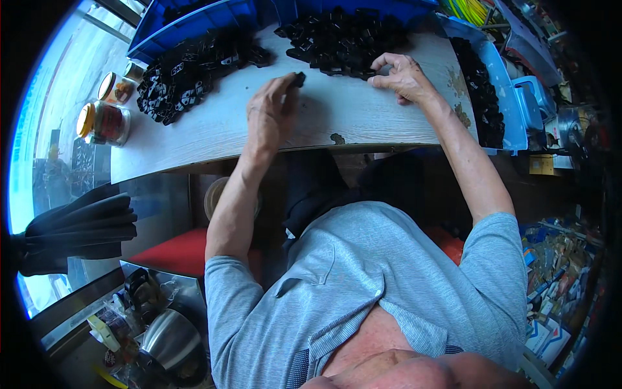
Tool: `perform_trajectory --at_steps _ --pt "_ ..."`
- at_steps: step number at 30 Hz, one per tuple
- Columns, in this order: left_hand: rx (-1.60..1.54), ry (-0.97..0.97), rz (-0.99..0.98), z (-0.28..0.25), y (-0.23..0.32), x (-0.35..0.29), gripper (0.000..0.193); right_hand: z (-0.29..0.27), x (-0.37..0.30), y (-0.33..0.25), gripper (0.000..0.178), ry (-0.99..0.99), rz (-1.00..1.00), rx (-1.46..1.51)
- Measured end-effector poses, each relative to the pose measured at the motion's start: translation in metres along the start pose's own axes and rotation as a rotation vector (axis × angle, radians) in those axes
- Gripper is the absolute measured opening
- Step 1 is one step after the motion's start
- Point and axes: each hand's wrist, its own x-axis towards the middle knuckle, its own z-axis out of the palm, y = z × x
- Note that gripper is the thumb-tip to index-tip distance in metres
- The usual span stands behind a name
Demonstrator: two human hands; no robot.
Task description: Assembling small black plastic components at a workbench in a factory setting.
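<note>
Small black plastic parts lie in two heaps on a white-topped table point(223, 123). In my left hand point(269, 107), a small black part point(299, 79) is pinched at the fingertips, held over the table between the heaps. My right hand point(407, 79) is at the near right edge of the right heap point(343, 42), thumb and forefinger curled together around a black part there; most of that part is hidden. To the left lies the other heap point(184, 78), which neither hand touches. The exact shape of the parts is too small to make out.
Blue bins point(214, 18) stand behind the heaps. A light blue bin point(512, 120) with more black parts sits beside the table's right end. Jars point(107, 123) stand at the left edge. A metal kettle point(172, 340) is at lower left, with cluttered small items point(560, 272) at lower right.
</note>
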Motion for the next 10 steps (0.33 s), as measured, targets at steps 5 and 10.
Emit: perform_trajectory --at_steps 5,10 --pt "-0.213 0.004 0.043 0.026 0.033 0.002 0.028 0.004 -0.014 -0.005 0.034 -0.065 -0.010 0.071" --pt "-0.139 -0.166 0.204 0.041 0.046 0.014 0.026 0.014 -0.018 -0.001 0.028 -0.146 -0.020 0.145"
